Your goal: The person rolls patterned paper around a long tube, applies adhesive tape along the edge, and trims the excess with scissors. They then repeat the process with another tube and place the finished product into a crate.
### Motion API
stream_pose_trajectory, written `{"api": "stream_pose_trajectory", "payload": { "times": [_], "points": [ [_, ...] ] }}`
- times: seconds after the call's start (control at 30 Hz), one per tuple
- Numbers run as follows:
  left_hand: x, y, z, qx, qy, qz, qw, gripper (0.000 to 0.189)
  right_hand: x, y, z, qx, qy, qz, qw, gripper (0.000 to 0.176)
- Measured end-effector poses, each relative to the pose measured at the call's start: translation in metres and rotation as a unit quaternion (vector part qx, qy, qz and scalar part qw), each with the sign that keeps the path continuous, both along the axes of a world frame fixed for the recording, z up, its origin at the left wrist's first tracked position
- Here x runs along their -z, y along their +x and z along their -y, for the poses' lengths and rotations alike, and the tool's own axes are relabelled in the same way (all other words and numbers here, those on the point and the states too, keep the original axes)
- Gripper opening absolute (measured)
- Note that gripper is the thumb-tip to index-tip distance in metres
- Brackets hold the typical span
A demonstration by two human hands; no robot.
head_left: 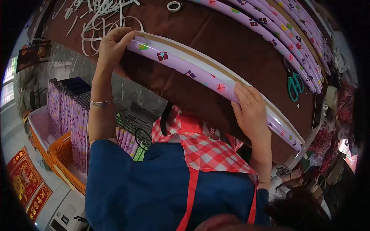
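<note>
A long roll of glossy lilac wrapping paper [181, 68] printed with gift boxes lies across the near side of the table, looking curved through the lens. Along its far side run a white band and a brown strip [185, 49]. My left hand [115, 44] grips its left end, thumb on top and fingers closed. Farther right, my right hand [250, 107] is wrapped over the roll, with the fingers on the far side and the thumb on the near side. The undersides of both hands are hidden.
More lilac rolls [269, 32] lie at the back right, beside teal-handled scissors [295, 86]. White strips [102, 29] tangle at the back left, near a tape roll [174, 6]. Below left, an orange crate [61, 154] stands by upright packs of rolls [69, 115]. A person's hand [295, 175] shows at lower right.
</note>
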State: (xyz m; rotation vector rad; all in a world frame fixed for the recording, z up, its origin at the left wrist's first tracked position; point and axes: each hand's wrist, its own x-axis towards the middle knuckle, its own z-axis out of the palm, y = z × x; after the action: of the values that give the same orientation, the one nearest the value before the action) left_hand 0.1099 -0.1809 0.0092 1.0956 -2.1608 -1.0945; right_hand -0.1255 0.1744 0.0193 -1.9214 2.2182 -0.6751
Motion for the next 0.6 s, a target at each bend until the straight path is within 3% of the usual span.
{"api": "stream_pose_trajectory", "payload": {
  "times": [0.13,0.6],
  "points": [
    [0.0006,-0.0043,-0.0026,0.014,0.044,-0.016,0.999,0.021,-0.0019,0.0007,0.0004,0.002,-0.003,-0.003,1.0,0.045],
    [0.0016,-0.0073,0.0042,0.036,0.026,0.026,0.999,0.02,-0.0003,0.0003,-0.0006,0.005,-0.001,-0.004,1.0,0.046]
  ]
}}
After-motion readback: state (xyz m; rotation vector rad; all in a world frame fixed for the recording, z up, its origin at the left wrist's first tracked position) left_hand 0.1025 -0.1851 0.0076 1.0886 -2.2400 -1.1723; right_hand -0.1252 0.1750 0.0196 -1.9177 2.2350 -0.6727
